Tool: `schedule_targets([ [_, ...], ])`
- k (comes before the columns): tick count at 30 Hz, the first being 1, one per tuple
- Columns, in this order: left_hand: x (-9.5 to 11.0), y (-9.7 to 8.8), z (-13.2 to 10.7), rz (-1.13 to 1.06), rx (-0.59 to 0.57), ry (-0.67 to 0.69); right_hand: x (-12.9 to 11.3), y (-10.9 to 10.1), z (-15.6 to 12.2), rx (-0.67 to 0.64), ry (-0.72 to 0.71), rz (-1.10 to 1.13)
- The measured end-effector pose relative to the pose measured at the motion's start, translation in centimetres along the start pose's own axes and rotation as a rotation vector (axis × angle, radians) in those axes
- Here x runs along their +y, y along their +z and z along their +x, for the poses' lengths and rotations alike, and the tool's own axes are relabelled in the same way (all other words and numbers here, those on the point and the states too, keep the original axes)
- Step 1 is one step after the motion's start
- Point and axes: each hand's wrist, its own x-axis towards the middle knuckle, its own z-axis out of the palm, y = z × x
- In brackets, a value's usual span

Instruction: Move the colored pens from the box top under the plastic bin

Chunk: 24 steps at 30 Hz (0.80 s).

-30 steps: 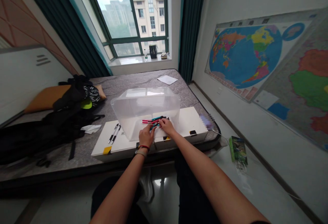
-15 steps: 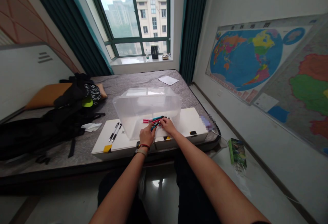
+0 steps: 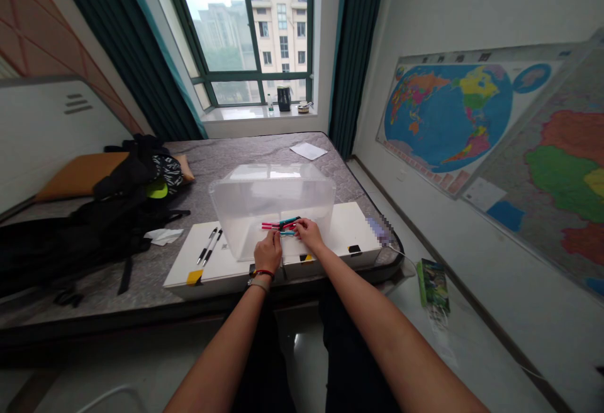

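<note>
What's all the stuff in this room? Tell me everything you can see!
Plastic box: one, clear, on the white boards.
Markers: several, pink and teal, at the box's front.
Pens: two, black and white, on the left board.
White boards: two, on the mattress.
Mattress: one, grey, under the boards.
Bag: one, black, at the mattress's left.
Cushion: one, orange, behind the bag.
Paper: one, white, on the mattress.
Wall maps: two, colourful, on the right wall.
Booklet: one, green, on the floor.
Left hand: one, red bracelet, beside the markers.
Right hand: one, touching the markers.
</note>
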Motion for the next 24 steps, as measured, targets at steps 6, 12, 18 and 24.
schedule_targets([
  [6, 0.2, -0.4, -0.1, -0.058, 0.014, 0.011, -0.3, 0.1, -0.2, 0.011, -0.015, -0.016],
  [12, 0.3, -0.8, -0.2, -0.123, 0.001, 0.063, -1.5, -0.3, -1.0, -0.034, -0.090, -0.165],
  [18, -0.1, -0.5, 0.1, -0.202, -0.026, 0.179, -2.2, -0.6, -1.1, -0.162, -0.132, -0.236],
  [24, -0.2, -0.6, 0.1, -0.176, -0.056, 0.093, -2.4, -0.8, -0.7, -0.118, -0.127, -0.205],
])
